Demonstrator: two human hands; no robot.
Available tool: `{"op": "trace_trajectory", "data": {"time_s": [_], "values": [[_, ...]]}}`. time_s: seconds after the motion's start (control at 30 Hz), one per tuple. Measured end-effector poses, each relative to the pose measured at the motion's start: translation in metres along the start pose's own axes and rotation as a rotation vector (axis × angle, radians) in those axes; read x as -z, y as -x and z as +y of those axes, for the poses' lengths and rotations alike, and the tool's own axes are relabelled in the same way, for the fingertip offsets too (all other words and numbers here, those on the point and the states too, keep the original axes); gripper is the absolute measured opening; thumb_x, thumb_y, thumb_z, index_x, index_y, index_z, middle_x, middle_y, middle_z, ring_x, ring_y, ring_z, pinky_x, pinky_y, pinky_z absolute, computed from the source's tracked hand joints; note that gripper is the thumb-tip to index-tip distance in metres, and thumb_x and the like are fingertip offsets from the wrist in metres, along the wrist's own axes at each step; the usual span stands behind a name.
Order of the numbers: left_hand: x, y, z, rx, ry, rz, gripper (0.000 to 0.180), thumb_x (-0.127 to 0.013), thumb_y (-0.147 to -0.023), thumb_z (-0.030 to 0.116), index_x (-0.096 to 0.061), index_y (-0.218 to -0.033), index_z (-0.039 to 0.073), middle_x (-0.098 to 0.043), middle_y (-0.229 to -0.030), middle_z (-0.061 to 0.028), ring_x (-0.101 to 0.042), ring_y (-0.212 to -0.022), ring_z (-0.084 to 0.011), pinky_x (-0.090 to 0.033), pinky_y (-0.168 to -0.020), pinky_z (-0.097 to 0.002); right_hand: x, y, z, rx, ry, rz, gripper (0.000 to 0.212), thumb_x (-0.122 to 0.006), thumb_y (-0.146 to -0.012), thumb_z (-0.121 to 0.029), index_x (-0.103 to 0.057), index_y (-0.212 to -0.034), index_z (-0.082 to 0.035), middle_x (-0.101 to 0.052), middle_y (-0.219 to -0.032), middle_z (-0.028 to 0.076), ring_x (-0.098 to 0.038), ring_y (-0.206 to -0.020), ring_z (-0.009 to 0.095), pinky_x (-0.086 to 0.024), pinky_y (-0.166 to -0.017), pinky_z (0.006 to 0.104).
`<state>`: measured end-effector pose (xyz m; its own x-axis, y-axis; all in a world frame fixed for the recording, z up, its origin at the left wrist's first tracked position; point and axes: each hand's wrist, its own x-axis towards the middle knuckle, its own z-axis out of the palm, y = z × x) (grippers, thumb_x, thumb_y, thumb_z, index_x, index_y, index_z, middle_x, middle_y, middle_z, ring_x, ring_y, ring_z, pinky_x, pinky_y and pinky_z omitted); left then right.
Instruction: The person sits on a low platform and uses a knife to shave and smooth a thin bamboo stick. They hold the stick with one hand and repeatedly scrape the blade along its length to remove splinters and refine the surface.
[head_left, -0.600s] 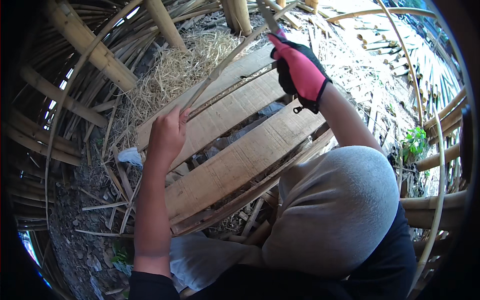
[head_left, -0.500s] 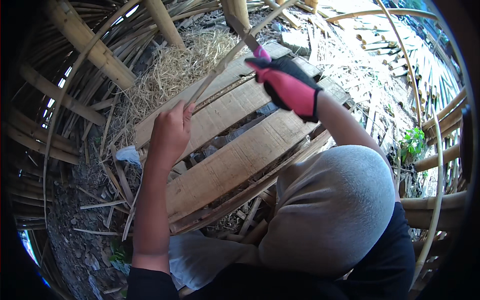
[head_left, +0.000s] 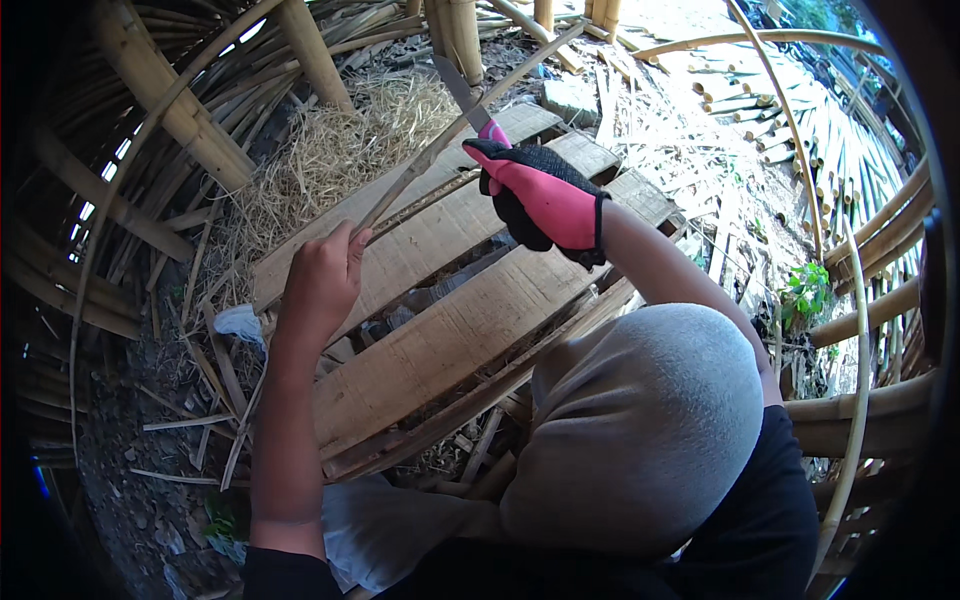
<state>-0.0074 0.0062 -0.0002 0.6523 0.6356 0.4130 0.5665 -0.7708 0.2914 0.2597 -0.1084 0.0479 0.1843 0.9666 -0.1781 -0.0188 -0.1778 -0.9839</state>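
My bare left hand (head_left: 322, 270) is closed around the near end of a long, thin bamboo stick (head_left: 405, 180), which slants away to the far right above a wooden pallet. In a pink and black glove, my right hand (head_left: 548, 200) grips a knife (head_left: 462, 93) by its pink handle. The knife's broad blade points to the far left and crosses the stick about midway; whether the edge bites into it cannot be made out. Beneath both hands lies the slatted pallet (head_left: 450, 325).
Pale shavings (head_left: 345, 145) heap up beyond the pallet. Upright bamboo posts (head_left: 170, 95) stand at the far left. Cut bamboo poles (head_left: 780, 130) lie at the far right. My knee in grey cloth (head_left: 650, 430) rises at the near right. A green plant (head_left: 805, 290) grows beside bamboo rails.
The whole view has shifted slightly. My right hand and the knife have come a little nearer and to the left along the stick. My left hand keeps its hold.
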Motion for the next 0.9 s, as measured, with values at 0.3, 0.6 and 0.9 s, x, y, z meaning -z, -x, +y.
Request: {"op": "trace_trajectory", "data": {"time_s": [0.3, 0.6, 0.9], "values": [[0.001, 0.000, -0.003, -0.015, 0.020, 0.014, 0.035, -0.051, -0.105, 0.030, -0.058, -0.089, -0.001, -0.058, -0.065, -0.0242, -0.060, -0.069, -0.0482, -0.045, -0.060, -0.0533, 0.009, -0.007, -0.002, -0.028, 0.035, -0.059, 0.043, -0.054, -0.102, -0.049, -0.053, -0.080, -0.012, -0.039, -0.053, -0.007, -0.031, -0.035, 0.008, -0.023, -0.036, 0.0269], [0.004, 0.002, 0.002, 0.049, 0.011, -0.038, 0.035, -0.051, -0.105, 0.031, -0.061, -0.095, -0.001, -0.060, -0.072, -0.0261, -0.061, -0.074, -0.0484, -0.046, -0.064, -0.0536, 0.006, -0.008, 0.001, -0.017, 0.070, -0.052, 0.034, -0.055, -0.101, -0.041, -0.061, -0.094, -0.008, -0.045, -0.062, -0.004, -0.045, -0.047, 0.010, -0.037, -0.044, 0.0274], [0.018, -0.003, 0.019, 0.126, 0.136, -0.048, 0.035, -0.053, -0.104, 0.035, -0.060, -0.095, 0.001, -0.063, -0.075, -0.0239, -0.062, -0.077, -0.0472, -0.047, -0.065, -0.0509, 0.014, -0.017, -0.008, 0.061, -0.209, -0.012, 0.030, -0.056, -0.102, -0.036, -0.059, -0.109, -0.008, -0.039, -0.066, -0.006, -0.038, -0.050, 0.008, -0.030, -0.048, 0.0269]]}}
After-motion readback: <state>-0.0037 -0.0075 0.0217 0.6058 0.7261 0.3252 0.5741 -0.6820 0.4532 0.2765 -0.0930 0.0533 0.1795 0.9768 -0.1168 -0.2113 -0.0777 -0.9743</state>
